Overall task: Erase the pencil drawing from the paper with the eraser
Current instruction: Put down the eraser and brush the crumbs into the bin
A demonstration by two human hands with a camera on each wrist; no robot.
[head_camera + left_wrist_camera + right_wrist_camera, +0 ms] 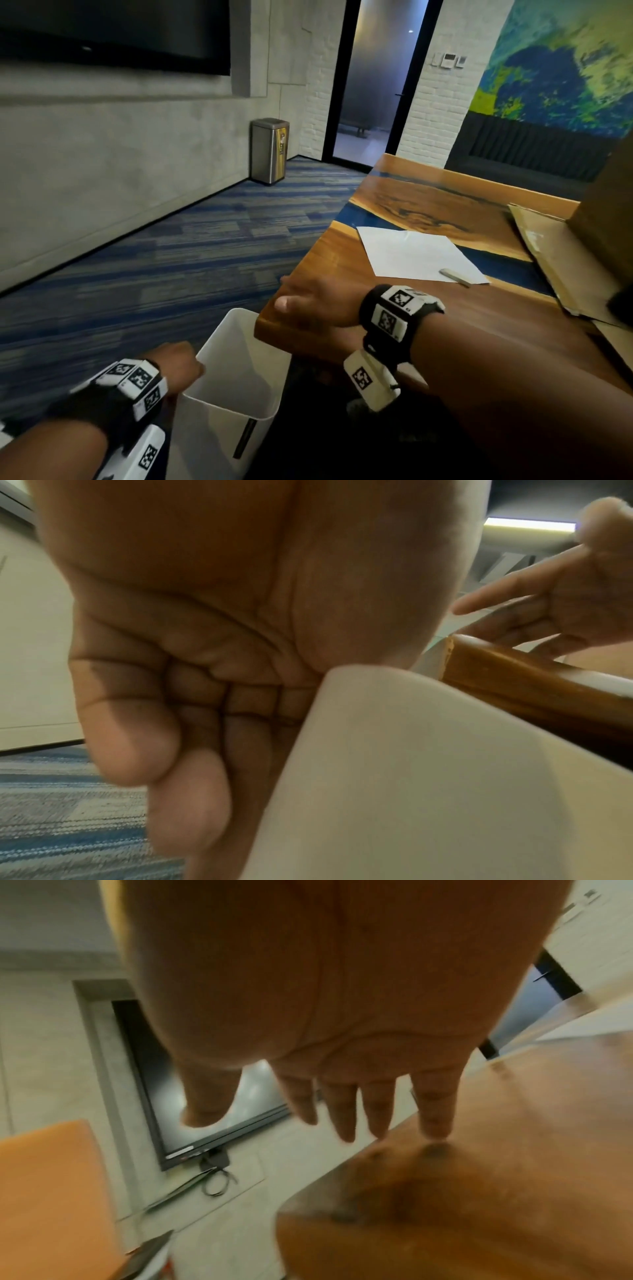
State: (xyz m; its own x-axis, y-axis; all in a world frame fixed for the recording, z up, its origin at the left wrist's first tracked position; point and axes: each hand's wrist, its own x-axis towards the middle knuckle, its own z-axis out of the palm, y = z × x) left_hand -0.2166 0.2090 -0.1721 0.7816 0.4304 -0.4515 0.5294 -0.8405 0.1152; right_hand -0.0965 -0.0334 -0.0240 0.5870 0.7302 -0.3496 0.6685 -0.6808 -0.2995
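Note:
A white sheet of paper [418,255] lies on the wooden table [479,329]; no pencil marks show on it from here. The pale, flat eraser [455,277] rests on the sheet's near right corner, untouched. My right hand [308,301] lies flat at the table's left edge with its fingers straight [342,1110], holding nothing; the little finger touches the wood [479,1177]. Below the edge, my left hand [181,363] grips the rim of a white plastic bin [239,363], fingers curled [192,696] round its wall [428,777].
Flattened cardboard [565,260] and a brown box cover the table's right side. A steel waste can [269,150] stands by the far wall on blue striped carpet. An orange chair [51,1191] is near the table. The table's corner [514,674] sits just above the bin.

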